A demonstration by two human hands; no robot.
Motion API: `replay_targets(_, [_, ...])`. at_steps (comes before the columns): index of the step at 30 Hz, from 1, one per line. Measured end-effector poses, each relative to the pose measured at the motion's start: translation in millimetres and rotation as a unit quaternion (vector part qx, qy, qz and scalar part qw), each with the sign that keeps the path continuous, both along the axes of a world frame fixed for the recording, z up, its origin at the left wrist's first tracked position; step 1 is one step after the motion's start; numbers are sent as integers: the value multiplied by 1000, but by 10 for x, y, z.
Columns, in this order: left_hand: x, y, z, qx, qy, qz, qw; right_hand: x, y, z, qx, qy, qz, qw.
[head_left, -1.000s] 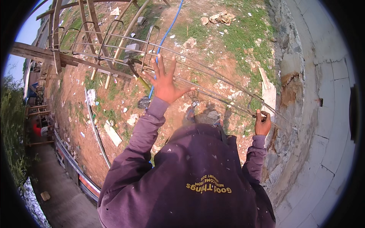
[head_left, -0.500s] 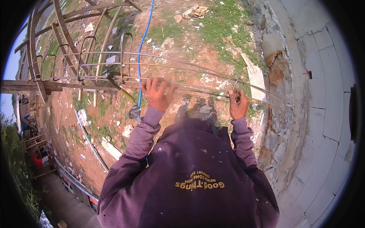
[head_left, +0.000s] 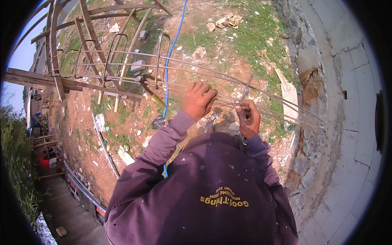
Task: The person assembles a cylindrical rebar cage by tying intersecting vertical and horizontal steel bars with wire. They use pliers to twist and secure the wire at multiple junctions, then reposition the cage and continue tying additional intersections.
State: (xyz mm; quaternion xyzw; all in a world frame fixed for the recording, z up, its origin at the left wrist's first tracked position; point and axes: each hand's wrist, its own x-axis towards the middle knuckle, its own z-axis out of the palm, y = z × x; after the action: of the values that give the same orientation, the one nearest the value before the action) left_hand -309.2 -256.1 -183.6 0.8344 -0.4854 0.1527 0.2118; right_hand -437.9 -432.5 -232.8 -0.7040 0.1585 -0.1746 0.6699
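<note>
"How do the hands stand?"

"The right hand pinches a stirrup between thumb and fingers, near its lower end. The left hand is curled at the lower rods, fingers bent over; whether it grips them cannot be told."

"And where is the stirrup?"

"Across the rods, in front of the person's body. Whether it goes right around them is unclear. To the left, the rods pass through several hoops, toward a timber frame."

"What lies beneath?"

"Uneven reddish ground, strewn with pale scraps and patched with grass. A blue hose runs across it behind the rods. A tool with a yellow handle slants just left of the left hand, and a black bag lies near it."

"And farther out?"

"On the right, a pale plank lies near the broken edge of a grey block wall. On the far left are trees and a person in red, small and blurred."
</note>
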Motion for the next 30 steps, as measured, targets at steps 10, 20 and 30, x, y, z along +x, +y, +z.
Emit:
replay_targets(10, [-81,-49,69,-46,-57,51,996,75,135,132,2,-12,21,1000])
replay_targets(20, [-227,12,-340,-22,-28,85,996,387,81,151,171,58,135,974])
replay_targets(30, [-398,19,-425,-12,-69,111,991,246,188,-163,70,11,131,989])
